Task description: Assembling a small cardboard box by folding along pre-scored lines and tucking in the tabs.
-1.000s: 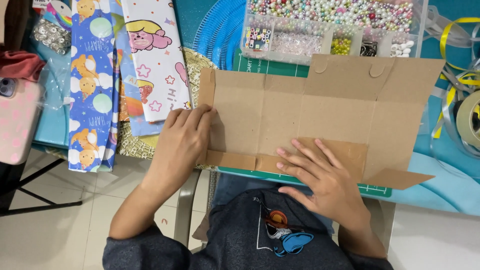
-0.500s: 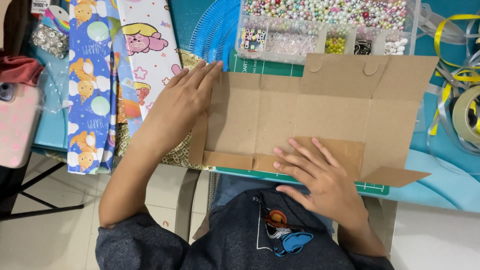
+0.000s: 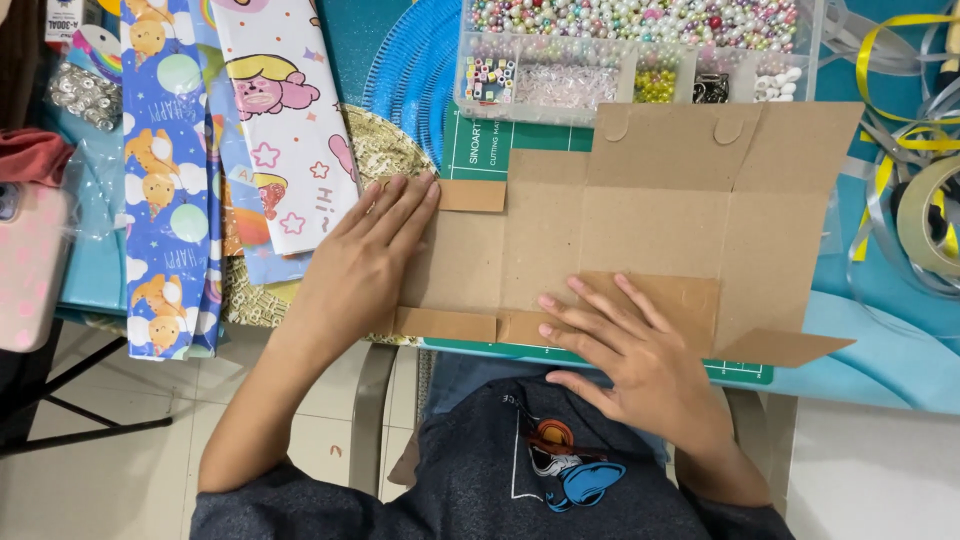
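Observation:
A flattened brown cardboard box (image 3: 650,210) lies unfolded on a green cutting mat (image 3: 500,145). My left hand (image 3: 370,250) rests flat, fingers together, on the box's left end, which lies pressed down on the table. My right hand (image 3: 630,350) lies flat with spread fingers on the folded-in bottom flap near the table's front edge. Neither hand holds anything.
A clear compartment box of beads (image 3: 640,50) sits just behind the cardboard. Rolls of patterned wrapping paper (image 3: 170,170) lie at the left, over a blue pleated disc (image 3: 410,60) and a gold glitter mat (image 3: 380,150). Ribbons and a tape roll (image 3: 930,215) are at the right. A pink phone (image 3: 25,260) lies at far left.
My left hand swung the left end of the box outward from folded over to flat on the table, sliding up and left with it. My right hand stayed on the bottom flap.

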